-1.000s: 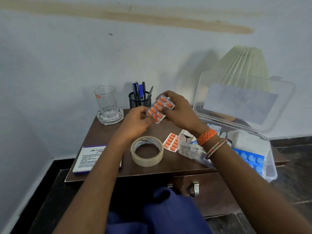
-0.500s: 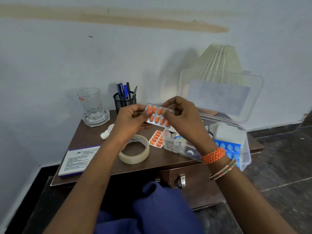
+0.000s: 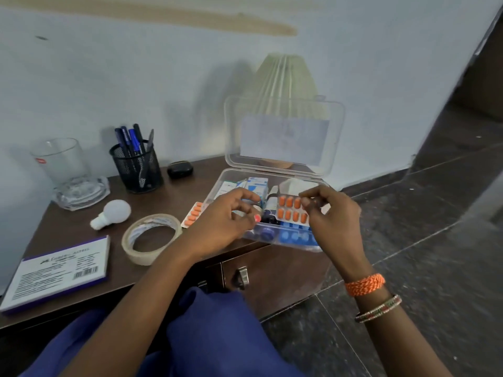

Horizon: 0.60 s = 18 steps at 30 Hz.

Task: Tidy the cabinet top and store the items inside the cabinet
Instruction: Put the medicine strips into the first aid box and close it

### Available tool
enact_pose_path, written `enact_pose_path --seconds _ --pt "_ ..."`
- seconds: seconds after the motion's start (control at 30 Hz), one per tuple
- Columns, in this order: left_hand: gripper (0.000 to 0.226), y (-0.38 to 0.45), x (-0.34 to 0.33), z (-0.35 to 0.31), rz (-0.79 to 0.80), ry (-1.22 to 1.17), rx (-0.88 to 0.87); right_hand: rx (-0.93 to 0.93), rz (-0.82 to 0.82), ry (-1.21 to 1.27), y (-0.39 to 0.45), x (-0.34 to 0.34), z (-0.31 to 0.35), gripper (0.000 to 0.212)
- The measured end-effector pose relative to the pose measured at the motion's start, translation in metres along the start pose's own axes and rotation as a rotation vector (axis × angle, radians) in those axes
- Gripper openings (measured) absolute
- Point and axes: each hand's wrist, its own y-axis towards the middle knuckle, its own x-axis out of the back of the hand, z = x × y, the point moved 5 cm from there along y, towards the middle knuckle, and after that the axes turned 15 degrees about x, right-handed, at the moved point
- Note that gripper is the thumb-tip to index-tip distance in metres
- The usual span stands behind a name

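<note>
The right hand [image 3: 333,213] pinches the orange-tablet blister strip [image 3: 292,212] by its right edge, above the open clear medicine box [image 3: 217,187] on the cabinet top [image 3: 174,191], probably to drop it in. The strip's long axis runs left-right, tablets facing the camera. The left hand [image 3: 226,225] hovers loosely curled, seemingly holding nothing, though blur obscures its fingertips.

Dark brown wooden cabinet top [image 3: 168,194], bearing: clear drinking glass on a glass ashtray [image 3: 81,190]; black mesh pen holder [image 3: 137,170]; small black case [image 3: 180,168]; white light bulb [image 3: 113,212]; beige tape roll [image 3: 150,238]; purple-edged white box [image 3: 58,270]; orange tablet strip [image 3: 193,214]; open clear plastic box [image 3: 272,186]; pleated cream lamp [image 3: 285,80].
</note>
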Motion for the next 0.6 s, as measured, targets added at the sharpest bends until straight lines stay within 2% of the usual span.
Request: enact_pose_path --seconds 0.2,0.4,0.6 --pt "0.024 0.005 -0.010 -0.003 -0.001 0.055 -0.029 -0.031 0.035 -0.034 -0.001 0.005 -0.013 0.025" --pt "0.023 0.009 -0.011 -0.003 -0.004 0.074 -0.019 -0.105 0.108 -0.199 0.000 0.007 -0.023 0.014" --pt "0.026 0.008 -0.010 -0.003 -0.015 0.085 -0.026 -0.104 0.245 -0.365 0.004 0.005 -0.020 0.023"
